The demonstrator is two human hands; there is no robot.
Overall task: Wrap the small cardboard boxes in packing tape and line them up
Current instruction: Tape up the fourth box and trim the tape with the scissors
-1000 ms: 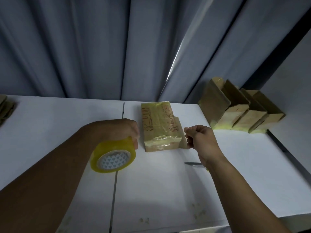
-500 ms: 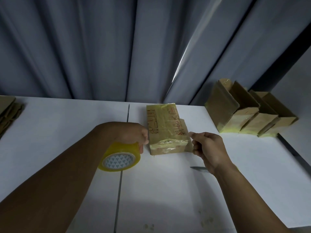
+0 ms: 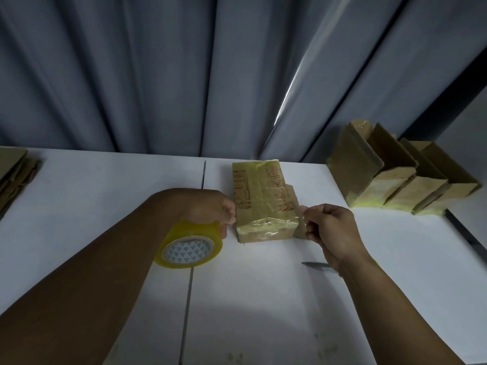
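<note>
Cardboard box [image 3: 261, 201] sat lengthwise between my hands: left hand [image 3: 210, 206] gripped the tape roll [image 3: 189, 246], right hand [image 3: 329, 227] pinched its right edge.

We have only one view: a wide-angle camera worn on the head, looking forward and down across the white table [image 3: 263, 299] from close by, its near part at 6 o'clock, grey curtain [image 3: 158, 75] filling 12 o'clock

The right wrist [image 3: 347, 262] hides the knife [image 3: 315, 265] handle; the left edge crops the cardboard stack [image 3: 15, 172].
</note>
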